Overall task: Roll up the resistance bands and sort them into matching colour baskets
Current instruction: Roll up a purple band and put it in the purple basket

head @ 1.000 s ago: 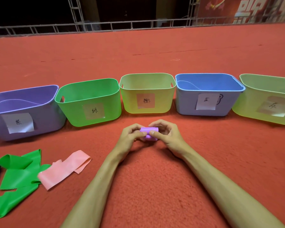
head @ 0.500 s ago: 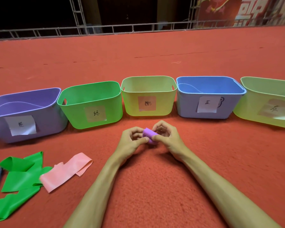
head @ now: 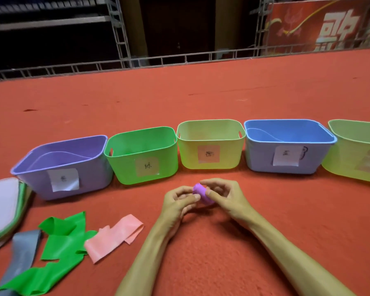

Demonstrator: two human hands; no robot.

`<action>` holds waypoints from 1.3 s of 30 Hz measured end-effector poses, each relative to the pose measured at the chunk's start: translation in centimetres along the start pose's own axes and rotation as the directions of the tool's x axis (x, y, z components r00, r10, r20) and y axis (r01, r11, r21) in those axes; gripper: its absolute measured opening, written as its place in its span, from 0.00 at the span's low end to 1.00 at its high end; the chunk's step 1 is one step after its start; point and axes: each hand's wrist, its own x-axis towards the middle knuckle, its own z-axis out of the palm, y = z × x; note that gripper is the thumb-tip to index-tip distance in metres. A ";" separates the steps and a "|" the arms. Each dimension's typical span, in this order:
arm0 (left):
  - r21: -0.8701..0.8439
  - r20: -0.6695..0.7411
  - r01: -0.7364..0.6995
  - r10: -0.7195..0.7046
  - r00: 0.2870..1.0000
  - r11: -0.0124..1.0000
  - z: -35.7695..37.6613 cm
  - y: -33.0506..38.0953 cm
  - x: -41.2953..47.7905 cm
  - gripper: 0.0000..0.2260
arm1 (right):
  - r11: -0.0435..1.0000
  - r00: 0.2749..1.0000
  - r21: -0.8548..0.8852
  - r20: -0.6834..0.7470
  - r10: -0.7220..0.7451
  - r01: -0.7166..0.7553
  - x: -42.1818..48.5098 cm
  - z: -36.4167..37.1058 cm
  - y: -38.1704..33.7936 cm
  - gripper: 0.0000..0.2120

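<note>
**Five baskets, four bands on a red carpet**

A red carpet [head: 201, 99] runs back to a metal truss railing [head: 179, 58]. Well short of that far edge stand five plastic baskets in one row, each with a paper label: one purple basket [head: 94, 178], one green basket [head: 124, 167], a yellow-green basket [head: 188, 154], one blue basket [head: 259, 159], and a second yellow-green basket [head: 340, 163] cut off at the right. Their contents cannot be told from this angle.

There are four bands. The rolled purple band [head: 201, 193] is in front of the middle basket, pinched between the left hand [head: 177, 204] and right hand [head: 229, 199], thumbs and fingers curled on it. Unrolled at the near left lie one green band [head: 60, 244], one pink band [head: 113, 238] and one grey band [head: 24, 248], overlapping.
</note>
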 end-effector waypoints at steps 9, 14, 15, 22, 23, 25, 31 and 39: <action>0.001 -0.174 -0.139 0.137 0.975 0.990 -7.7 8.2 -4.1 0.13 | 0.991 0.992 0.083 0.067 -0.110 0.104 3.5 11.2 -5.3 0.07; 0.316 -0.238 -0.250 0.332 0.913 0.915 -13.6 15.6 -5.1 0.11 | 0.983 0.974 0.089 0.145 -0.173 0.161 7.8 18.8 -10.0 0.08; 0.363 -0.255 -0.248 0.352 0.901 0.898 -14.9 16.9 -5.3 0.11 | 0.984 0.969 0.065 0.170 -0.177 0.168 9.0 20.1 -10.6 0.07; 0.588 -0.241 -0.227 0.436 0.867 0.776 -23.3 25.4 -3.9 0.08 | 0.982 0.939 -0.054 0.306 -0.157 0.182 17.8 28.2 -13.5 0.06; 0.610 -0.240 -0.218 0.440 0.865 0.762 -24.5 26.4 -3.3 0.08 | 0.983 0.941 -0.070 0.307 -0.140 0.169 19.1 29.4 -13.5 0.07; 0.660 -0.258 -0.176 0.439 0.861 0.731 -27.3 28.0 -1.7 0.08 | 0.985 0.945 -0.099 0.308 -0.107 0.144 21.8 31.7 -13.1 0.07; 0.872 -0.354 0.182 0.329 0.875 0.454 -34.7 30.0 3.8 0.08 | 0.918 0.922 -0.361 0.386 -0.015 0.166 28.1 38.3 -8.5 0.06; 0.869 -0.493 0.491 0.204 0.846 0.063 -38.2 27.6 9.6 0.13 | 0.660 0.859 -0.719 0.462 0.218 0.219 31.9 43.3 -4.8 0.06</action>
